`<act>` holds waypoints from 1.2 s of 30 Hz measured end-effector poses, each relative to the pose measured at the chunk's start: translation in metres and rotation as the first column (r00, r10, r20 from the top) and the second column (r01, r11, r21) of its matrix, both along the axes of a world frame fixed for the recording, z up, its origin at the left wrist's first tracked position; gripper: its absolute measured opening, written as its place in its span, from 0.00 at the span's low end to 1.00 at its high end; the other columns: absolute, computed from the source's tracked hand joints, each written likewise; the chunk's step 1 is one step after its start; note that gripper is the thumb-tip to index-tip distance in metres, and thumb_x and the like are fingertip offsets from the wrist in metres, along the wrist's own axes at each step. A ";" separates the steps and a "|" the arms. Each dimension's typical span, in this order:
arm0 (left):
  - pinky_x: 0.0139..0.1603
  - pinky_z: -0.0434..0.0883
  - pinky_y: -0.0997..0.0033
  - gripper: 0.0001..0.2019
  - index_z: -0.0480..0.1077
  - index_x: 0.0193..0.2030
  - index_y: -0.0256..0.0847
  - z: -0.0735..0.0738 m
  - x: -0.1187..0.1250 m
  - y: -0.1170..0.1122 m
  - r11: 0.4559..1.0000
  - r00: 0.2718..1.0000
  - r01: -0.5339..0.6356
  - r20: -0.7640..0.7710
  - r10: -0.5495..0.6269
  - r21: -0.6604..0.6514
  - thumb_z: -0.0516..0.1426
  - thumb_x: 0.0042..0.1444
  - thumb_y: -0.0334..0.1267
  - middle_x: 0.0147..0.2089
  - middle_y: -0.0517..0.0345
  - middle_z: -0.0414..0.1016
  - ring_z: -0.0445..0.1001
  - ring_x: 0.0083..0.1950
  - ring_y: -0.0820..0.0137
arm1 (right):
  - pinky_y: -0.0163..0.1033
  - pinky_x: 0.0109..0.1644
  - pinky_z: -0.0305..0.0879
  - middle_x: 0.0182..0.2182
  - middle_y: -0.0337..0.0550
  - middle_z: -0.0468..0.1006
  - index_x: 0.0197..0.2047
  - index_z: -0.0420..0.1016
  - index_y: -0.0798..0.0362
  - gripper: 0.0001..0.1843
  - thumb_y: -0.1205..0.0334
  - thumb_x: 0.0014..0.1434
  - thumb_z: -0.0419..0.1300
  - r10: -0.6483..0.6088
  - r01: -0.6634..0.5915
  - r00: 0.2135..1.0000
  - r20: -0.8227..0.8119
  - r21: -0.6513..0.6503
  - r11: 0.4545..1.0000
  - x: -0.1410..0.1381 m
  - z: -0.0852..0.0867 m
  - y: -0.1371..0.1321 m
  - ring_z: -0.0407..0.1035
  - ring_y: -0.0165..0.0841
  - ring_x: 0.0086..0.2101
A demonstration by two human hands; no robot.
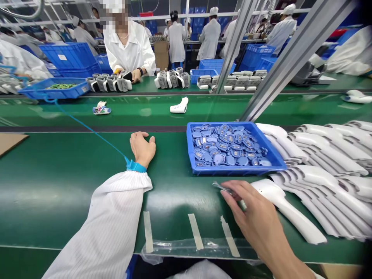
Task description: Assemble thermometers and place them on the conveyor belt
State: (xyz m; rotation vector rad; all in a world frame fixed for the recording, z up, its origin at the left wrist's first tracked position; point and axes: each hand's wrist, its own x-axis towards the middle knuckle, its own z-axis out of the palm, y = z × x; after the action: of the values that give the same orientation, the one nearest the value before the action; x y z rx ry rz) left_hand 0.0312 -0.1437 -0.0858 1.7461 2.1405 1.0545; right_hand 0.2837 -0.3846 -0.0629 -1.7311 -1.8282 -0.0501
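Observation:
My left hand (pixel 142 149) rests on the green worktop near its far edge, fingers bent forward and thumb apart, nothing visible in it. A blue wrist strap (pixel 135 166) with a thin blue cord circles that wrist. Over the worktop in front of the blue tray, my right hand (pixel 254 211) pinches a small shiny metallic piece (pixel 222 188) between thumb and fingers; its exact kind is unclear. Just beyond that hand lies a single white curved handle-shaped housing (pixel 286 205). The tray (pixel 232 170) holds many small blue plastic parts (pixel 222 145).
White housings (pixel 325 186) are stacked in rows at right. Three tape strips (pixel 195 231) hold a clear plastic film at the front edge. Beyond runs a green conveyor (pixel 139 112) carrying a white part (pixel 179 106). A slanted metal post (pixel 293 58) rises behind the tray. A co-worker (pixel 129 46) stands opposite.

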 end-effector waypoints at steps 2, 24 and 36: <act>0.65 0.66 0.54 0.08 0.68 0.41 0.41 0.000 0.000 -0.001 1.000 1.000 0.001 -0.004 -0.001 0.005 0.63 0.58 0.33 0.51 0.46 0.71 0.69 0.59 0.54 | 0.31 0.37 0.71 0.43 0.35 0.80 0.46 0.77 0.47 0.10 0.56 0.72 0.55 0.023 -0.027 0.992 -0.122 -0.034 0.999 -0.008 0.004 0.001 0.75 0.26 0.36; 0.65 0.66 0.53 0.07 0.69 0.39 0.42 -0.002 -0.002 -0.001 1.000 1.000 0.007 0.003 -0.007 0.013 0.63 0.57 0.34 0.50 0.48 0.71 0.69 0.59 0.54 | 0.39 0.42 0.65 0.39 0.40 0.77 0.45 0.79 0.50 0.08 0.60 0.71 0.57 -0.033 0.037 0.992 -0.124 0.031 0.999 -0.019 -0.035 0.000 0.70 0.32 0.38; 0.65 0.66 0.53 0.06 0.69 0.39 0.41 -0.001 -0.001 -0.002 1.000 1.000 0.006 0.000 -0.006 0.006 0.63 0.57 0.34 0.50 0.48 0.71 0.69 0.59 0.54 | 0.39 0.42 0.64 0.38 0.40 0.76 0.45 0.78 0.50 0.07 0.60 0.71 0.58 -0.017 0.023 0.995 -0.099 0.054 0.998 -0.017 -0.038 0.000 0.70 0.32 0.39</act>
State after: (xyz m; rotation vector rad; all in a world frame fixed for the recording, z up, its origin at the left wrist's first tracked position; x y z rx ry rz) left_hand 0.0302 -0.1455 -0.0865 1.7540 2.1325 1.0601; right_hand 0.2667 -0.3847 -0.1005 -1.6844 -1.7232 -0.0226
